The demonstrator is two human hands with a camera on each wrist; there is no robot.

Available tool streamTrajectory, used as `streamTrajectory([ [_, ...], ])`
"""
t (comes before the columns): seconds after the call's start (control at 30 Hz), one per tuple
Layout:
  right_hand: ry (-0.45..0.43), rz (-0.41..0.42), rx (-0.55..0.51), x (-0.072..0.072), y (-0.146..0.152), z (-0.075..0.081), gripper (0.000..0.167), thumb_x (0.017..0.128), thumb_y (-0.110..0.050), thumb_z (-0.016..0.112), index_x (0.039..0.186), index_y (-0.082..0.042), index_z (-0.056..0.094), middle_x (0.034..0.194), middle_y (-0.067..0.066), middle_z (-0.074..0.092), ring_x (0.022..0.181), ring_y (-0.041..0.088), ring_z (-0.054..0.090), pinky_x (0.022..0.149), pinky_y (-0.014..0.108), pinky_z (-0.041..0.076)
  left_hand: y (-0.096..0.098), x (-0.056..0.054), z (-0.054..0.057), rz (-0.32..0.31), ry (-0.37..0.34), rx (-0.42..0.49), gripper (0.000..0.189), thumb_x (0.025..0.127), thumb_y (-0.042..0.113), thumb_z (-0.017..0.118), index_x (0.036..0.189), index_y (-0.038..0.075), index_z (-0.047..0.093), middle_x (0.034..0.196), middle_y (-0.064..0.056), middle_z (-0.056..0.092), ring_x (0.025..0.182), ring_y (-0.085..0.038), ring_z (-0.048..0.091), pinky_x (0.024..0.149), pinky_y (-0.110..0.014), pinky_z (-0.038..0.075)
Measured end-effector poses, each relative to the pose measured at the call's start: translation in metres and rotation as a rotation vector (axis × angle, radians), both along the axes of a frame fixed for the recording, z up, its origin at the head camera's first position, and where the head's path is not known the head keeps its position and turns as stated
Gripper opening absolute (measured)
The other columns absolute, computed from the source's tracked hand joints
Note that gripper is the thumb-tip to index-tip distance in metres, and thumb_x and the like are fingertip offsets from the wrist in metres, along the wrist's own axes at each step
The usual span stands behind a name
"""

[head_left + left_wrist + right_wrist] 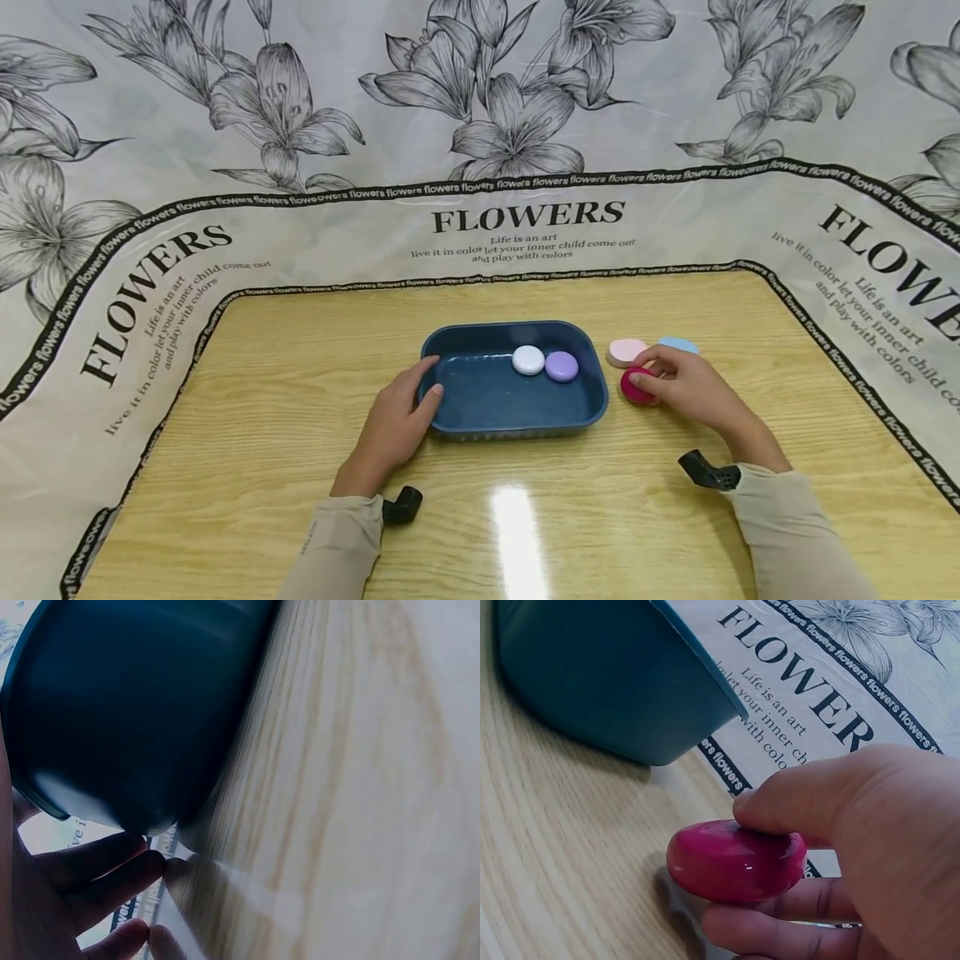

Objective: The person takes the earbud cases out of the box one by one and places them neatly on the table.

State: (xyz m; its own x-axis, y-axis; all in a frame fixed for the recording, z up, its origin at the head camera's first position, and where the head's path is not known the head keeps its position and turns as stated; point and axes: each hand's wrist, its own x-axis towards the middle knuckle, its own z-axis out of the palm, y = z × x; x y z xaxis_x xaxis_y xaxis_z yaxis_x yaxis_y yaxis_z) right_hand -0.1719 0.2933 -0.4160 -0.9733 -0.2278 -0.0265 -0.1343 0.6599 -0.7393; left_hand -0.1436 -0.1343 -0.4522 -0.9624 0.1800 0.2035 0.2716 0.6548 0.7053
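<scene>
A dark blue rectangular bin (517, 421) holds a white rounded disc (528, 360) and a purple rounded disc (562, 367) in its right half. My left hand (396, 417) grips the bin's left end, thumb and forefinger over the rim; the left wrist view shows other fingers (112, 881) by the bin's outer wall. Right of the bin, my right hand (690, 387) pinches a glossy crimson disc (735, 859) between thumb and fingers. In the right wrist view, that disc appears tilted, just above the table. Beyond this hand lie a pink disc (626, 351) and a partly hidden light blue disc (681, 343).
The wooden table (300, 350) is bordered by a white curtain (337, 242) printed with flowers and lettering. A bright reflection (517, 533) shows on the wood near the front. Black wrist cameras (403, 505) sit at both sleeves.
</scene>
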Motion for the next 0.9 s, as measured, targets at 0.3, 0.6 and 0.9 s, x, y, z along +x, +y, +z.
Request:
streamTrajectory([
  [0.3, 0.017, 0.023, 0.009, 0.0015, -0.0028, -0.0012, 0.026, 0.097, -0.02, 0.068, 0.115, -0.001, 0.065, 0.088, 0.01, 0.068, 0.069, 0.021, 0.067, 0.062, 0.03, 0.057, 0.0002, 0.0009, -0.0002, -0.004, -0.003, -0.005, 0.052, 0.106, 0.045, 0.045, 0.152, 0.022, 0.045, 0.149, -0.003, 0.049, 0.138, -0.024, 0.044, 0.112, -0.049, 0.038],
  [0.6, 0.097, 0.002, 0.159, 0.0014, -0.0001, -0.0031, 0.027, 0.1, -0.026, 0.063, 0.116, -0.005, 0.07, 0.095, 0.008, 0.066, 0.082, 0.021, 0.062, 0.067, 0.032, 0.052, 0.0019, -0.001, 0.0015, -0.011, 0.005, -0.004, 0.052, 0.105, 0.047, 0.045, 0.152, 0.023, 0.045, 0.149, -0.003, 0.049, 0.138, -0.024, 0.045, 0.111, -0.05, 0.038],
  [0.9, 0.118, 0.004, 0.202, 0.0004, -0.0018, -0.0034, 0.026, 0.099, -0.022, 0.064, 0.115, -0.003, 0.069, 0.093, 0.007, 0.067, 0.075, 0.017, 0.061, 0.067, 0.033, 0.05, 0.0008, 0.0022, 0.0002, 0.001, 0.008, -0.003, 0.051, 0.105, 0.048, 0.045, 0.152, 0.027, 0.045, 0.148, -0.003, 0.05, 0.137, -0.024, 0.046, 0.111, -0.049, 0.039],
])
